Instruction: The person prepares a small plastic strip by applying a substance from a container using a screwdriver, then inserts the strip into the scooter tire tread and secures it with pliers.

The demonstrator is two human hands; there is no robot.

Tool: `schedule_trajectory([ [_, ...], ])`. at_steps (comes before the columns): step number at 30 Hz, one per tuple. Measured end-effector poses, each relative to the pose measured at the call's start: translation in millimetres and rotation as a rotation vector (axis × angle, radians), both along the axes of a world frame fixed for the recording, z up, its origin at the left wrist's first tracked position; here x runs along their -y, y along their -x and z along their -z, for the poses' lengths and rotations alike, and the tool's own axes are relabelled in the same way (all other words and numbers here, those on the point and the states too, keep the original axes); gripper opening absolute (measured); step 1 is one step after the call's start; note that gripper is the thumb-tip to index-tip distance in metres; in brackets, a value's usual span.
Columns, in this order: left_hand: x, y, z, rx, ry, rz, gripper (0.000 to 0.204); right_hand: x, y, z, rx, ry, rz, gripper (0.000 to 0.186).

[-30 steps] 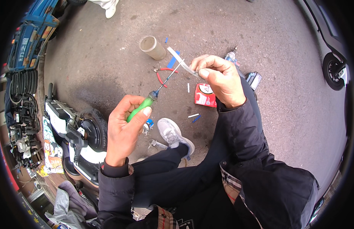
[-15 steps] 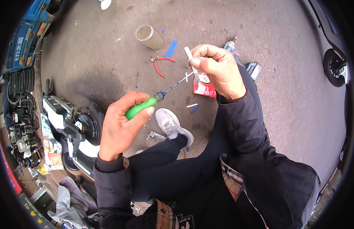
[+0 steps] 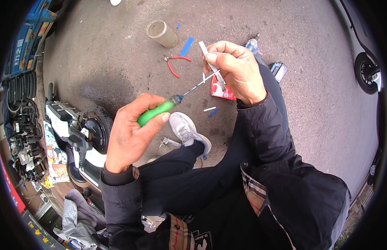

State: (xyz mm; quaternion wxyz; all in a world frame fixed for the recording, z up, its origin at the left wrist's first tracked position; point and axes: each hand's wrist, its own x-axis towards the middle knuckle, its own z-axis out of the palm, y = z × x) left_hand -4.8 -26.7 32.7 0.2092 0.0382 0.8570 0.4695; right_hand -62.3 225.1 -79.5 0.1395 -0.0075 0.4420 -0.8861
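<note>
Over the pavement, well forward of the wearer's body, a narrow pale strip slants from far left to near right. The right hand pinches it between thumb and forefinger, apparently to steady it while leaving both ends free. The left hand is wrapped around a green-handled, awl-like tool, its thumb laid along the grip, seemingly to aim the thin shaft; that shaft points far and right and crosses the strip, though whether they touch cannot be told. Behind the strip sits a red carton, partly hidden. Farther off, to the left, are red-handled pliers, a blue strip and a cylindrical container, perhaps grouped to be within reach. Beyond the right hand lies a cordless drill; nearer, white and blue slivers lie beyond the pale shoe.
</note>
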Motion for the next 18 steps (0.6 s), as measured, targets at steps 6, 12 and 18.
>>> schedule_trajectory([
  [6, -2.4, -0.6, 1.5, -0.005, 0.002, 0.006, 0.019, 0.1, 1.0, 0.9, 0.006, 0.009, 0.02, 0.011],
  [12, -4.1, -0.4, 0.6, -0.018, 0.022, 0.019, 0.019, -0.3, 1.3, 2.1, 0.007, -0.028, 0.016, 0.012],
  [18, -3.8, -1.0, 0.3, 0.008, 0.021, 0.001, 0.017, -1.6, 1.3, 8.3, -0.024, -0.043, 0.005, 0.015],
])
